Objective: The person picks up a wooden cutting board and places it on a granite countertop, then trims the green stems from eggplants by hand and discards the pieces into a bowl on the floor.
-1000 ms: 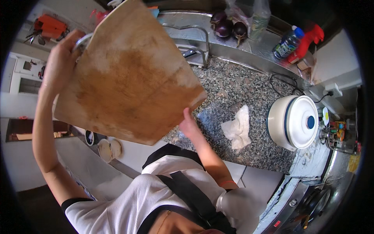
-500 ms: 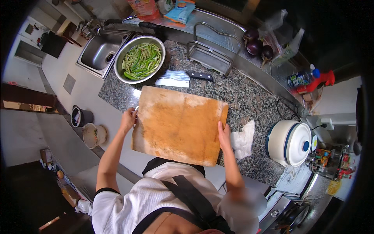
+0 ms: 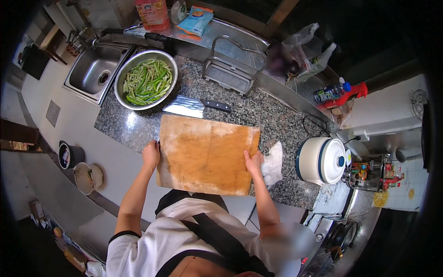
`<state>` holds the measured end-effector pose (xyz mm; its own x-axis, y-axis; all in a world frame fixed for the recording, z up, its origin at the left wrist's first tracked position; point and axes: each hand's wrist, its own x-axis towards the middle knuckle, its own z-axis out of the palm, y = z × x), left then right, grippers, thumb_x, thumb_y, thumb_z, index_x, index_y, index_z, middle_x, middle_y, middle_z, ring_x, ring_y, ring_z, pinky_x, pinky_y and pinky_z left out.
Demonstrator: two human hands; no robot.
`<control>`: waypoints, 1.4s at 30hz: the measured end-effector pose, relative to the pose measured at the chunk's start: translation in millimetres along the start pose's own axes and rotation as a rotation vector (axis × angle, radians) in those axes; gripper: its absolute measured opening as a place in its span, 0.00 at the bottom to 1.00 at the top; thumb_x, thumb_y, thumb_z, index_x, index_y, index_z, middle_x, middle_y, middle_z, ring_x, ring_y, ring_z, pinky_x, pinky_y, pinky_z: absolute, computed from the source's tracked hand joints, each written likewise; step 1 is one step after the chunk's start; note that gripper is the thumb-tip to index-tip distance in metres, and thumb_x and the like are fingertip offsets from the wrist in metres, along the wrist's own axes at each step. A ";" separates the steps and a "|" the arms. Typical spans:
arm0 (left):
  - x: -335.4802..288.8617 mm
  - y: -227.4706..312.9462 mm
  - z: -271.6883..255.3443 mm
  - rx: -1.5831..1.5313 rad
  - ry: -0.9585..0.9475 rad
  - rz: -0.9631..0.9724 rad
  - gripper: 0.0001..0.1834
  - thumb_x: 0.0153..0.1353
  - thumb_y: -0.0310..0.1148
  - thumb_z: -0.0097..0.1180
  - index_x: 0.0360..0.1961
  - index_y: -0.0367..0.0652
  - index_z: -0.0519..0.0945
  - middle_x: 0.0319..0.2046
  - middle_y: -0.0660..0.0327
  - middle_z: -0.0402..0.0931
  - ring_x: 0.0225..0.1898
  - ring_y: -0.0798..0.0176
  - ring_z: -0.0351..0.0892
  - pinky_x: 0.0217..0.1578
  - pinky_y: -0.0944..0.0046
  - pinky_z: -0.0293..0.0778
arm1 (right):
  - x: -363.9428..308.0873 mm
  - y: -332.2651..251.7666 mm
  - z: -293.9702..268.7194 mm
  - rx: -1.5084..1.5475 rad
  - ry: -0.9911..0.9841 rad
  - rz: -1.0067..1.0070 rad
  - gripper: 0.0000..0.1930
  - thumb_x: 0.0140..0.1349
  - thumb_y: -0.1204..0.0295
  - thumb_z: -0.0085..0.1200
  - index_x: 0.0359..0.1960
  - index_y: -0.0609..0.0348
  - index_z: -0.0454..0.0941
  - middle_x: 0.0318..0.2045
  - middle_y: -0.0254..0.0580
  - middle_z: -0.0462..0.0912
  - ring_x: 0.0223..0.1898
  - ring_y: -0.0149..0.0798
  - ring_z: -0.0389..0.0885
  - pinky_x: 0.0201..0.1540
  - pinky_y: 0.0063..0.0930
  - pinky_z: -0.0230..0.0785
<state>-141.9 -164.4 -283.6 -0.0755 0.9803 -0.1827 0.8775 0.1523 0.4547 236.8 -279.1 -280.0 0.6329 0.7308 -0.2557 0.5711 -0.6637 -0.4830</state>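
Observation:
A worn wooden cutting board [image 3: 205, 154] lies between my two hands, overlapping the near edge of the granite counter. My left hand [image 3: 151, 154] grips its left side, fingers curled behind the edge. On the right side my right hand [image 3: 253, 162] holds the board with the thumb over the top face; its other fingers are mostly hidden. Just beyond the board rests a cleaver [image 3: 187, 107], blade to the left and black handle to the right. Farther left stands a metal bowl [image 3: 119, 87] of green beans [image 3: 147, 81]. A crumpled white cloth [image 3: 273, 164] lies beside my right hand.
A steel sink [image 3: 94, 69] is at the far left. Behind the cleaver stands a metal rack [image 3: 228, 76]. A white lidded cooker [image 3: 318, 159] occupies the counter's right end. Eggplants [image 3: 279, 60] and a plastic bag sit on the back ledge. Two buckets [image 3: 88, 177] stand on the floor.
The view has shifted, so the surroundings appear farther left. Against the counter, the board has turned slightly straighter and sits a little nearer the cleaver. Both hands still hold its sides.

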 end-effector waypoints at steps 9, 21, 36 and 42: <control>-0.4 14.8 4.5 0.084 -0.021 -0.005 0.08 0.56 0.32 0.46 0.30 0.38 0.73 0.30 0.45 0.74 0.32 0.42 0.74 0.33 0.49 0.70 | 64.2 -66.4 -6.2 -0.004 -0.023 -0.550 0.21 0.48 0.67 0.56 0.45 0.59 0.66 0.42 0.49 0.68 0.47 0.50 0.62 0.51 0.38 0.55; -9.3 21.4 10.5 -0.010 0.140 -0.026 0.05 0.51 0.28 0.51 0.30 0.41 0.74 0.34 0.48 0.72 0.34 0.44 0.72 0.34 0.51 0.69 | 123.6 -180.4 44.9 -0.163 -0.254 -0.880 0.18 0.48 0.67 0.52 0.39 0.61 0.65 0.40 0.51 0.69 0.39 0.54 0.71 0.41 0.43 0.65; -104.8 -52.7 72.8 -0.539 -0.013 -0.699 0.23 0.50 0.38 0.57 0.38 0.33 0.63 0.31 0.52 0.68 0.30 0.57 0.72 0.26 0.59 0.72 | 52.3 -44.5 -13.6 0.006 -0.228 -0.931 0.16 0.48 0.69 0.57 0.34 0.62 0.65 0.30 0.47 0.69 0.29 0.42 0.70 0.31 0.32 0.65; -109.0 -12.7 38.1 -0.945 -0.115 -0.753 0.26 0.50 0.37 0.57 0.41 0.39 0.55 0.36 0.52 0.66 0.30 0.57 0.74 0.26 0.57 0.77 | 198.8 -99.3 -111.5 0.171 0.567 -0.670 0.27 0.50 0.69 0.54 0.52 0.54 0.60 0.39 0.55 0.67 0.42 0.50 0.68 0.43 0.39 0.62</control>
<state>-126.8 -278.0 -302.7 -0.3329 0.5973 -0.7296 -0.0628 0.7580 0.6492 364.2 -85.7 -189.4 0.3838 0.7375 0.5557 0.8569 -0.0601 -0.5120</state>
